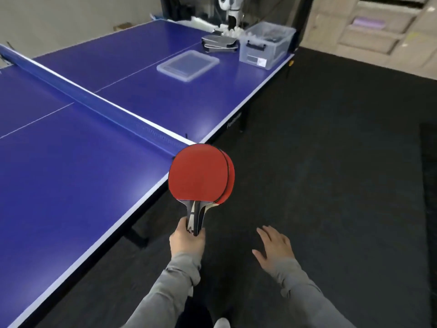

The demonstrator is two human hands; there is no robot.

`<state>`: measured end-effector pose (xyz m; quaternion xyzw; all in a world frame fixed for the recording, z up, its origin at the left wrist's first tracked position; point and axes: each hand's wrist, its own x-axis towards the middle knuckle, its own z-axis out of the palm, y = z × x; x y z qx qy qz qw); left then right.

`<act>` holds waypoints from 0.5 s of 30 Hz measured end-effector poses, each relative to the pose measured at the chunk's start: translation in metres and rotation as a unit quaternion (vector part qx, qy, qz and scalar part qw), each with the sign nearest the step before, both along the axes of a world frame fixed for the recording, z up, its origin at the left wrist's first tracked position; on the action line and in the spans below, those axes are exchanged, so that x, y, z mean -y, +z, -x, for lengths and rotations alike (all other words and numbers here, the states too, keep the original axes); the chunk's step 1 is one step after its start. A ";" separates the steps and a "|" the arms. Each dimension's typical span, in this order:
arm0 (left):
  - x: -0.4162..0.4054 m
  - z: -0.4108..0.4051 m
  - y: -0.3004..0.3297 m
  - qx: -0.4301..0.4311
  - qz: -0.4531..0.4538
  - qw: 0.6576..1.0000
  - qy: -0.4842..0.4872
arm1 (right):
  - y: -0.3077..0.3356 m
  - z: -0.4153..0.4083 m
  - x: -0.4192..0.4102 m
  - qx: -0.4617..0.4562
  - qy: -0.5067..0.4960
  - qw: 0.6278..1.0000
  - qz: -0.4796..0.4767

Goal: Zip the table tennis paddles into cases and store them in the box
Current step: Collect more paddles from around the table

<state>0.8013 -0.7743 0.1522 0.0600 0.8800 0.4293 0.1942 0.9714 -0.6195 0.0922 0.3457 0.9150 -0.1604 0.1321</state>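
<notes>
My left hand (188, 240) grips the handles of two red table tennis paddles (201, 172) stacked one on the other, blades up, just off the near side edge of the blue table (71, 176). My right hand (275, 247) hangs free over the dark floor with relaxed fingers and holds nothing. Far down the table lie grey paddle cases (218, 43) in a small pile. Beside them stands a clear plastic box (267, 45) with its lid off. The clear lid (188, 65) lies flat on the table in front of the cases.
The net (99, 100) crosses the table between me and the box. White balls (230, 30) lie heaped behind the cases near a white machine (233, 10). Dark floor mats (331, 162) run along the table's right side. Cardboard boxes (378, 27) stand at the far right.
</notes>
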 end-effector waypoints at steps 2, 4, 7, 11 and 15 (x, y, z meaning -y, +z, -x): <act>-0.031 -0.014 0.005 -0.002 -0.002 0.999 -0.036 | 0.002 -0.022 -0.018 -0.001 -0.034 0.999 0.009; -0.054 -0.022 0.006 0.000 -0.006 0.998 -0.060 | 0.004 -0.032 -0.031 -0.002 -0.054 0.998 0.009; -0.098 -0.032 0.002 -0.002 0.006 0.995 -0.098 | 0.005 -0.045 -0.060 -0.004 -0.084 0.996 0.008; -0.155 -0.036 -0.013 0.018 0.020 0.993 -0.114 | -0.003 -0.053 -0.111 0.011 -0.098 0.995 0.011; -0.218 -0.026 -0.033 0.047 0.026 0.992 -0.113 | -0.012 -0.044 -0.180 0.035 -0.102 0.994 0.009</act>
